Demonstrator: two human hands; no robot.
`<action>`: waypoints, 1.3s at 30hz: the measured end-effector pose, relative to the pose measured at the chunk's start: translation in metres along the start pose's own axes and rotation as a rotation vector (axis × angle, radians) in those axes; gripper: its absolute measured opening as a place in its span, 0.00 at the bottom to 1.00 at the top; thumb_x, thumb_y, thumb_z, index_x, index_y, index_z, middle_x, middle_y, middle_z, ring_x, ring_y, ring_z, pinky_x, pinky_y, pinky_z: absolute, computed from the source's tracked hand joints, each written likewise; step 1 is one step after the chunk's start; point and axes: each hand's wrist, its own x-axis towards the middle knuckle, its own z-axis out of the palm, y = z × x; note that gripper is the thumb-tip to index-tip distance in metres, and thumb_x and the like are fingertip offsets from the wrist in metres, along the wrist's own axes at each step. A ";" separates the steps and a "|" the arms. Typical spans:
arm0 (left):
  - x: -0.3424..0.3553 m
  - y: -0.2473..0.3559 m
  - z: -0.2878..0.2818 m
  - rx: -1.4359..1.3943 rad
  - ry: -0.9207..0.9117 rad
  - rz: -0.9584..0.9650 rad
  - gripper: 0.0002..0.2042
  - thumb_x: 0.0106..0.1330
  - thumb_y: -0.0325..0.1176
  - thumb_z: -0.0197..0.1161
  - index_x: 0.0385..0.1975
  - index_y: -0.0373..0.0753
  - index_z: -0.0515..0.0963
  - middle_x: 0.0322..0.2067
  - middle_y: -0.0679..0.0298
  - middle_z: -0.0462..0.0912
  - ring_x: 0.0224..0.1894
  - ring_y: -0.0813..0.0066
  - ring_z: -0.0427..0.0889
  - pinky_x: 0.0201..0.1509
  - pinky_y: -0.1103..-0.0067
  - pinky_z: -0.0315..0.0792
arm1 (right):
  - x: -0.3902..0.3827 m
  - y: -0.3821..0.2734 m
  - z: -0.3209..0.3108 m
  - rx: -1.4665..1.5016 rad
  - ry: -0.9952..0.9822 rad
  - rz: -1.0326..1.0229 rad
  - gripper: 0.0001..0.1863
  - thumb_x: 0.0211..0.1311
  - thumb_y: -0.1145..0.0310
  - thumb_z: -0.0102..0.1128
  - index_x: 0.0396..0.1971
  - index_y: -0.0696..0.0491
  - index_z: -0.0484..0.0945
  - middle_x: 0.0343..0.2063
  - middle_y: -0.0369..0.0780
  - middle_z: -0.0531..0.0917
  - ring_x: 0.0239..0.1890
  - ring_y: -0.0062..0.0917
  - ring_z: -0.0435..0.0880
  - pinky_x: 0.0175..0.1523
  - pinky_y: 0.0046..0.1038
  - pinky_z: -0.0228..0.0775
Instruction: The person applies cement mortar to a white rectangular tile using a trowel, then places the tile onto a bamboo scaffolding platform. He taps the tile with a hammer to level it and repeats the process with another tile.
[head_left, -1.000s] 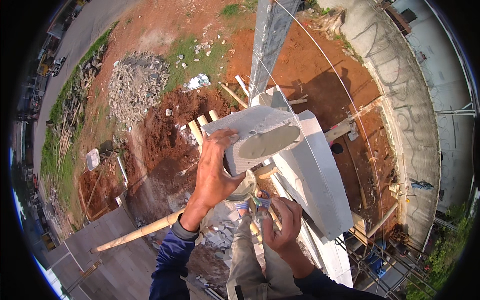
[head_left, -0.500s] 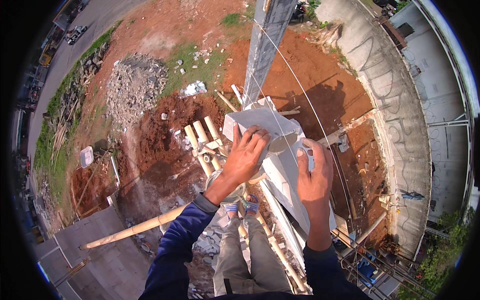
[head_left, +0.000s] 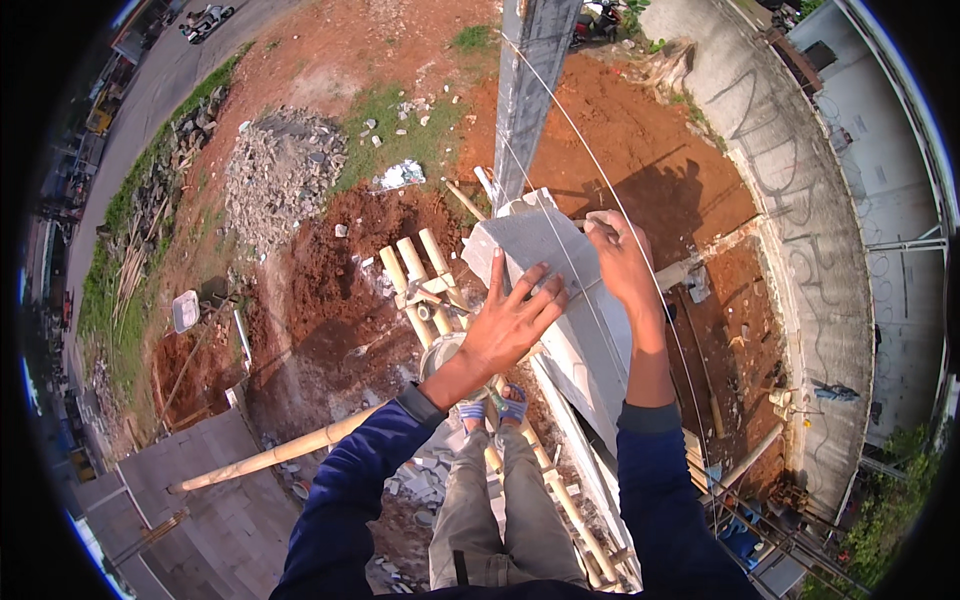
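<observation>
A pale grey building block lies on top of a narrow wall of similar blocks. My left hand rests on the block's near left side with its fingers spread. At the block's right end, my right hand is raised with its fingers curled in. Whether something small sits in those fingers is hidden. A thin white string runs down past the right hand and forearm. Partly behind my left wrist is a bucket.
My sandalled feet stand high on bamboo scaffolding. A grey post rises beyond the block. Bamboo poles stick up at the left. Far below lie red soil, a rubble heap and a concrete boundary wall.
My right hand has moved away from me along the block, its fingers curling. My left hand has slid slightly right and nearer. The grey patch between the hands no longer shows.
</observation>
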 end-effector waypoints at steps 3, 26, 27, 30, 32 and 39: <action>0.003 -0.009 0.022 -0.001 0.001 0.054 0.27 0.65 0.28 0.63 0.66 0.45 0.72 0.67 0.66 0.73 0.77 0.59 0.65 0.83 0.31 0.45 | 0.015 0.010 0.002 -0.034 -0.032 -0.017 0.16 0.74 0.65 0.67 0.51 0.61 0.85 0.42 0.43 0.91 0.44 0.25 0.87 0.54 0.30 0.78; 0.034 -0.043 0.062 -0.012 0.061 0.346 0.24 0.66 0.34 0.59 0.64 0.50 0.75 0.71 0.72 0.74 0.81 0.66 0.61 0.88 0.45 0.47 | 0.122 0.017 0.053 -0.469 -0.391 0.090 0.42 0.67 0.29 0.51 0.59 0.52 0.86 0.62 0.55 0.84 0.65 0.54 0.81 0.71 0.45 0.66; 0.034 -0.042 0.061 -0.032 0.061 0.347 0.25 0.66 0.34 0.59 0.65 0.49 0.75 0.71 0.71 0.74 0.82 0.65 0.60 0.88 0.47 0.48 | 0.127 0.024 0.052 -0.406 -0.426 0.079 0.42 0.67 0.30 0.51 0.60 0.53 0.86 0.62 0.55 0.84 0.64 0.54 0.81 0.70 0.44 0.67; 0.031 -0.039 0.073 -0.145 0.136 0.191 0.35 0.62 0.30 0.67 0.73 0.50 0.69 0.77 0.62 0.67 0.83 0.59 0.57 0.88 0.50 0.51 | 0.137 0.026 0.035 -0.267 -0.465 0.097 0.39 0.69 0.37 0.53 0.57 0.58 0.86 0.55 0.55 0.87 0.59 0.47 0.84 0.66 0.38 0.69; 0.033 -0.035 0.078 -0.307 0.168 0.024 0.44 0.57 0.27 0.73 0.78 0.50 0.63 0.79 0.56 0.60 0.83 0.53 0.56 0.87 0.50 0.53 | 0.143 0.041 0.027 -0.041 -0.416 0.146 0.35 0.69 0.39 0.56 0.51 0.59 0.87 0.46 0.50 0.88 0.50 0.41 0.85 0.60 0.36 0.72; 0.036 -0.010 0.087 -0.698 0.281 -0.276 0.54 0.55 0.28 0.81 0.82 0.47 0.56 0.82 0.49 0.50 0.82 0.41 0.56 0.83 0.52 0.61 | 0.132 0.067 0.000 0.600 -0.470 0.355 0.30 0.70 0.43 0.60 0.40 0.59 0.89 0.28 0.42 0.88 0.28 0.26 0.84 0.38 0.28 0.76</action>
